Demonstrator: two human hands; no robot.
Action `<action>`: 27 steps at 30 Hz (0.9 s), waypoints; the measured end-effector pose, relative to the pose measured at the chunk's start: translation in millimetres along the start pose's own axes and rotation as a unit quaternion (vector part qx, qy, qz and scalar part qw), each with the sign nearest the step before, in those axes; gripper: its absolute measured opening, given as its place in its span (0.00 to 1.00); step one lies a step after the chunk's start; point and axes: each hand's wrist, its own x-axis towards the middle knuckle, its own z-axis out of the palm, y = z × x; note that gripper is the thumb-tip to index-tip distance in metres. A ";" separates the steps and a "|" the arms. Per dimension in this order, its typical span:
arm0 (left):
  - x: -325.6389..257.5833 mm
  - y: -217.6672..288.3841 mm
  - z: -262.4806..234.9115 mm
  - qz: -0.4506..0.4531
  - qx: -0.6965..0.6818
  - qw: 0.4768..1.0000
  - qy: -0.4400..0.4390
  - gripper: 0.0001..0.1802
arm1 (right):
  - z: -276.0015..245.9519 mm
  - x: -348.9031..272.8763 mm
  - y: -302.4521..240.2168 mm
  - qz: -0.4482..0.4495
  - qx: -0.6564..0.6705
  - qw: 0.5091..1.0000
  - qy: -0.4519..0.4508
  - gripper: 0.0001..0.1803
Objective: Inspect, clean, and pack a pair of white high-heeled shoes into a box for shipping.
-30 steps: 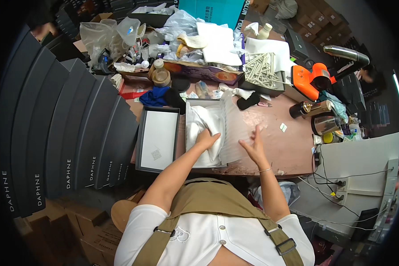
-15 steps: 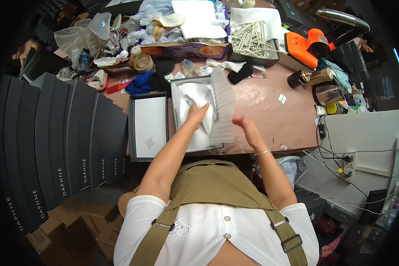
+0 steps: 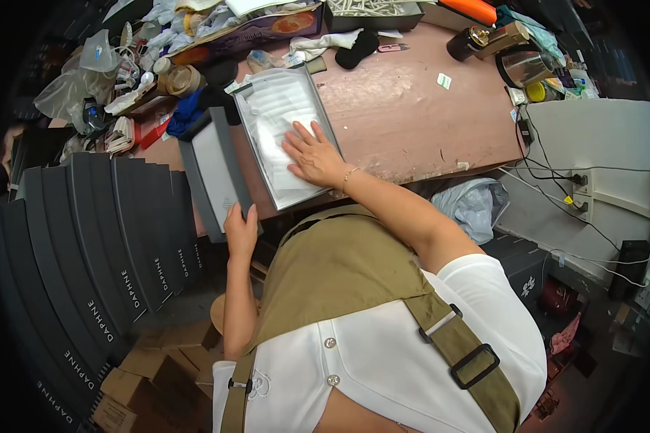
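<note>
My right hand (image 3: 314,157) lies spread and palm down on translucent white tissue paper (image 3: 271,108) inside a grey open box (image 3: 329,128). Beneath the paper, the contents are covered, and I cannot make out what they are. To the left, my left hand (image 3: 240,227) grips the near end of the dark grey box lid (image 3: 215,172), thumb and fingers at its edge. This lid is tilted, its pale inner face turned up, and it stands close beside the box's left wall.
Dark grey boxes (image 3: 87,238) are stacked at the left. Behind lie a blue cloth (image 3: 185,115), a black pad (image 3: 357,49) and a tray of white sticks (image 3: 375,9). A metal kettle (image 3: 525,68) stands back right. A plastic bag (image 3: 471,206) hangs below the table's edge.
The tissue paper that hung over the box's right side now lies folded inside, under my right hand. My left hand has left the box's inside and taken hold of the lid, which is now tilted.
</note>
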 end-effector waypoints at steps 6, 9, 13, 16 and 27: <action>-27.6 103.0 -125.8 0.008 -0.445 0.893 -0.075 0.22 | -29.1 -2.8 18.6 0.049 0.198 0.977 -0.058 0.30; 0.9 116.0 -84.5 -0.066 -0.640 0.755 -0.127 0.23 | -76.7 -5.2 29.6 0.183 0.799 0.557 0.131 0.33; 39.0 118.0 -11.2 -0.034 -0.316 0.927 -0.198 0.27 | -115.4 -51.8 72.2 0.341 0.693 0.629 0.091 0.30; 28.4 90.1 15.9 0.133 -0.069 0.988 0.036 0.37 | -78.6 -58.5 76.4 0.362 0.509 0.775 0.096 0.27; 63.8 23.1 60.9 -0.227 -0.481 0.838 -0.117 0.23 | 0.5 -8.2 68.1 0.353 0.442 0.822 0.068 0.34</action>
